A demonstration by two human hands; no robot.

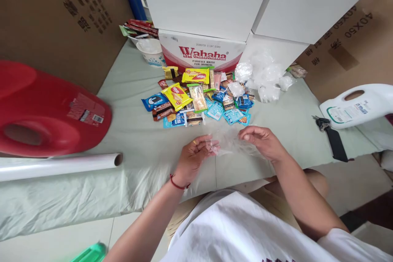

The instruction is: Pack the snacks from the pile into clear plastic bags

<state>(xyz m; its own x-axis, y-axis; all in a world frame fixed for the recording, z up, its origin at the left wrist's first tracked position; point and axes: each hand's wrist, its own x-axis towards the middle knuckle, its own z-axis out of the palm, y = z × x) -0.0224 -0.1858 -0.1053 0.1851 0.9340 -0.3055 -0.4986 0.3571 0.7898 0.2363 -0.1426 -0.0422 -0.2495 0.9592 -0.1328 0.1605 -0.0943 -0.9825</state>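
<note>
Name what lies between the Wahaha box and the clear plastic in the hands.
A pile of wrapped snacks lies between the Wahaha box and the clear plastic held by the left hand and right hand, as the head view shows.

The clear plastic point(227, 141) is blurred, and the left edge cuts off the red jug point(55, 108).

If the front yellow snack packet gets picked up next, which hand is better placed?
Probably the left hand: it is nearer the front yellow packet than the right hand is. Both hold the clear bag, so the left would have to release its side first.
</note>
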